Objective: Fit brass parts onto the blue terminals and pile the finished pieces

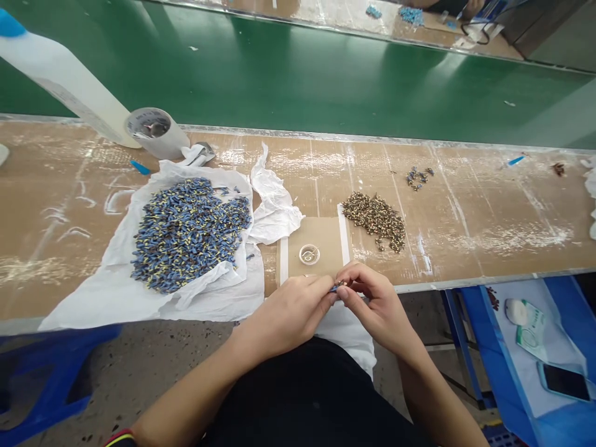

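My left hand (291, 307) and my right hand (372, 304) meet at the table's front edge, fingertips nearly touching. Between them is a small blue and dark piece (336, 287), pinched by the fingers of both hands. Just beyond lies a small round clear dish (309, 254) on a brown board (316, 233). A large heap of blue and yellow pieces (186, 233) rests on white cloth (107, 282) to the left. To the right of the board is a pile of dark and cream pieces (376, 218).
At the back left stand a white bottle (69, 81) and a tape roll (162, 139). A few blue pieces (419, 178) lie right of the dark pile. Beyond the table (488, 217) runs a green surface (279, 74). A phone (565, 380) lies at lower right.
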A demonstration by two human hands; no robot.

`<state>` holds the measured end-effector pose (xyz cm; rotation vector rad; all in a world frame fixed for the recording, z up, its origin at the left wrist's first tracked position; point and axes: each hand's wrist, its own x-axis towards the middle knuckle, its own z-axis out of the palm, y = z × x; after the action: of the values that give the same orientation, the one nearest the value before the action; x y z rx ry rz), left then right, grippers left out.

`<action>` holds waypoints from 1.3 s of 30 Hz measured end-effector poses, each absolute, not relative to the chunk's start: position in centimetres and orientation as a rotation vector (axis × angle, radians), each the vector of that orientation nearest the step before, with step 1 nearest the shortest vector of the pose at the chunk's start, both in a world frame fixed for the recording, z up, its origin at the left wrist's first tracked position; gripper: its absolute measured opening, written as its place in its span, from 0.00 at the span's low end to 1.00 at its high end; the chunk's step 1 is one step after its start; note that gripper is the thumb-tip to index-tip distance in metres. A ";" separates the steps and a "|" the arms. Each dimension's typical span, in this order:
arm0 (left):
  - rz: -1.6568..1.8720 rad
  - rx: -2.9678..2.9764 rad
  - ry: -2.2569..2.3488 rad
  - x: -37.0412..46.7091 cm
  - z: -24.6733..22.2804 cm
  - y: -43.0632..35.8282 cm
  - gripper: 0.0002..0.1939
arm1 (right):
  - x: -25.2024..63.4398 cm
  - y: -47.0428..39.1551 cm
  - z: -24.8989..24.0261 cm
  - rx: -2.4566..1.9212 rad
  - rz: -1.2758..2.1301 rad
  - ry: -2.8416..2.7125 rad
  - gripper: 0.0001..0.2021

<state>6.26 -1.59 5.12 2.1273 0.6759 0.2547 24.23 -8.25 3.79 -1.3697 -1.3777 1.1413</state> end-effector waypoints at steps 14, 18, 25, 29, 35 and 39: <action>0.320 2.380 1.505 -2.9 0.3 4.9 0.13 | 42.0 -2.9 -2.4 -1.955 0.360 -1.121 0.18; 0.248 2.431 1.503 -2.5 -0.5 5.0 0.15 | 47.3 1.5 -3.5 -1.982 0.210 -1.101 0.19; 0.355 2.391 1.507 -3.7 -0.4 5.4 0.13 | 49.5 4.5 -5.0 -1.932 0.096 -1.073 0.20; 0.387 2.361 1.488 -4.2 -0.6 5.4 0.12 | 49.4 3.0 -5.5 -1.929 0.061 -1.044 0.19; 0.487 2.415 1.358 -4.2 -1.0 5.6 0.14 | 48.4 1.2 -5.7 -1.937 0.047 -1.057 0.17; 0.658 2.432 1.300 -4.0 0.1 5.7 0.15 | 47.7 0.3 -5.7 -1.945 0.037 -1.054 0.16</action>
<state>-3.99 5.73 0.11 2.4322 1.2999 0.6583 47.65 0.33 -5.67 -1.9450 -1.0539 0.0369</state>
